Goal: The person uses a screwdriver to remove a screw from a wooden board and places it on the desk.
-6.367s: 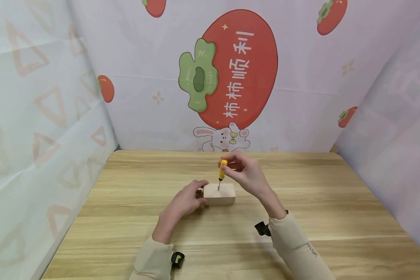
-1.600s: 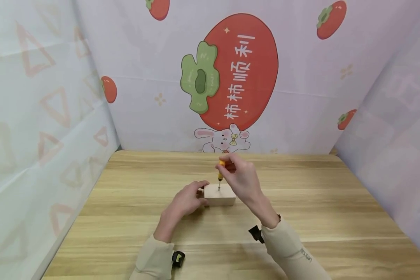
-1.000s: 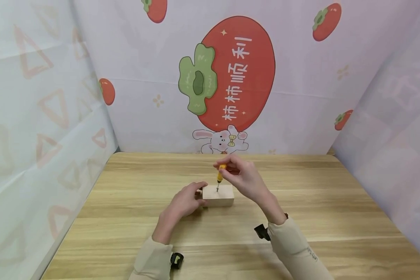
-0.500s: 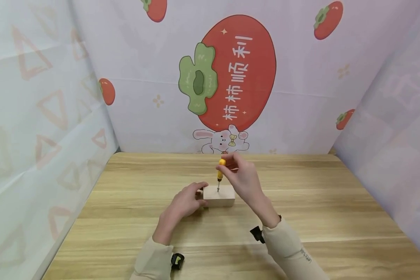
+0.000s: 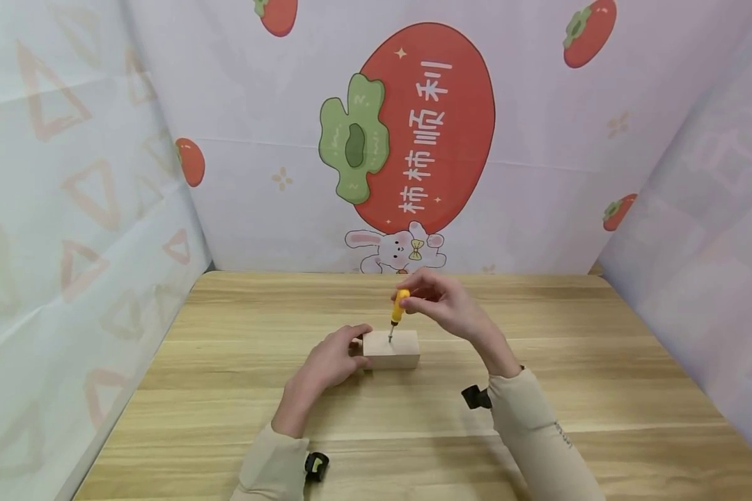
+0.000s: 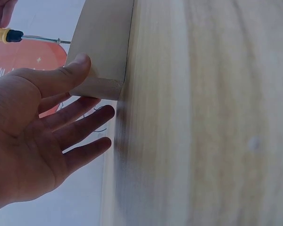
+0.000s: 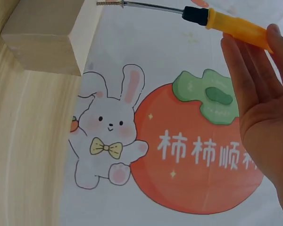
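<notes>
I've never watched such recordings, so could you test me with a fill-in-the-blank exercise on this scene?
1. The right hand holds the screwdriver by its ____.
2. The screwdriver's tip meets the ____ of a screw.
3. The left hand grips a block made of ____.
4. The rabbit on the backdrop wears a yellow ____.

Missing words: handle; head; wood; bow tie

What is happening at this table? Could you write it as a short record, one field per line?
Left hand: pinches the left end of the wooden block
Right hand: holds the yellow screwdriver by its handle
Screw: upright in the block's top, partly sticking out
Screwdriver tip: at the screw's head
Surface: wood-grain table
Backdrop: cartoon rabbit and red fruit
</notes>
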Demonstrator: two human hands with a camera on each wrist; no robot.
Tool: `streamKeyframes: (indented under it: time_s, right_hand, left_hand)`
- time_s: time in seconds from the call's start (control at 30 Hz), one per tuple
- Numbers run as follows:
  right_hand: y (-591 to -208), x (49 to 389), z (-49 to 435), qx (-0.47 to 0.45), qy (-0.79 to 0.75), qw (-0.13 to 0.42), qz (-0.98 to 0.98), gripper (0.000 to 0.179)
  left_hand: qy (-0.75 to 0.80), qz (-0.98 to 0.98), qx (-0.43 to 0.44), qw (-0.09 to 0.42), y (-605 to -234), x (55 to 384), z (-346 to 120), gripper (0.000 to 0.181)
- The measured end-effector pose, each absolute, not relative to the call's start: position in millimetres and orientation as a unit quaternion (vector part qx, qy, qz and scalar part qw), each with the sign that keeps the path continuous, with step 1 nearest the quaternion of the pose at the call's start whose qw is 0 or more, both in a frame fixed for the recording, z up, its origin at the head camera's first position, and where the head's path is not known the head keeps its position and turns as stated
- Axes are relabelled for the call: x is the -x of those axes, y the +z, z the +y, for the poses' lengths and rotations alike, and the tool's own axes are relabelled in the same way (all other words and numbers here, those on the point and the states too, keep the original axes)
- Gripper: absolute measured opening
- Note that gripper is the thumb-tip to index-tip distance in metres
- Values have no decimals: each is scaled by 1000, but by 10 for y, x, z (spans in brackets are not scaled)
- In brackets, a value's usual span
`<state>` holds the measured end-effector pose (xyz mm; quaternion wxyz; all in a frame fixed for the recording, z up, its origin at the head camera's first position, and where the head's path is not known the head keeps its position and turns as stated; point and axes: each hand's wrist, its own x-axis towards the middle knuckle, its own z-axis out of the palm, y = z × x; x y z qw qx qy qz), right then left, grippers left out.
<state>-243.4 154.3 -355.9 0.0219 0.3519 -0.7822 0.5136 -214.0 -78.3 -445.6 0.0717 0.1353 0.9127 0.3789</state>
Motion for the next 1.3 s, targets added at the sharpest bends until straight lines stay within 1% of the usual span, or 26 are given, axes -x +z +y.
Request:
streamKeyframes:
  time_s: [0.07, 0.23, 0.3, 0.37, 0.6, 0.87, 0.97, 1.1, 1.17, 1.23, 1.3]
  right_hand:
    - [-3556, 2401, 1507, -342, 484, 61, -803, 19]
    - [-3542, 2274, 1349, -318, 381, 199, -845, 24]
    - [-3532, 2227, 1303, -304, 359, 229, -852, 26]
    - [-3514, 2184, 1266, -288, 358, 241, -855, 26]
    - [-3454, 2103, 1215, -251, 371, 229, -864, 24]
    - [-3425, 2118, 1224, -261, 378, 214, -862, 21]
    - [-3421, 2139, 1239, -275, 390, 185, -859, 20]
    - [-3392, 2133, 1265, -277, 428, 110, -853, 21]
    - [-3382, 2123, 1273, -268, 448, 82, -849, 23]
    - [-3387, 2118, 1277, -264, 445, 81, -852, 23]
    - [-3404, 2114, 1266, -261, 428, 99, -860, 24]
  left_hand:
    - [379, 913, -134, 73, -4455, 2136, -786, 55]
    - [379, 913, -137, 68, -4447, 2131, -797, 57]
    - [379, 913, -139, 66, -4451, 2131, -801, 57]
    - [378, 913, -138, 67, -4454, 2130, -803, 57]
    - [374, 915, -135, 68, -4452, 2137, -794, 58]
    - [372, 916, -138, 66, -4445, 2145, -787, 57]
    - [374, 915, -140, 66, -4431, 2137, -782, 57]
    - [377, 913, -140, 70, -4417, 2125, -772, 56]
    - [377, 913, -137, 73, -4422, 2127, -769, 56]
    - [378, 913, -135, 76, -4431, 2130, -769, 56]
    - [378, 912, -137, 76, -4443, 2135, -769, 56]
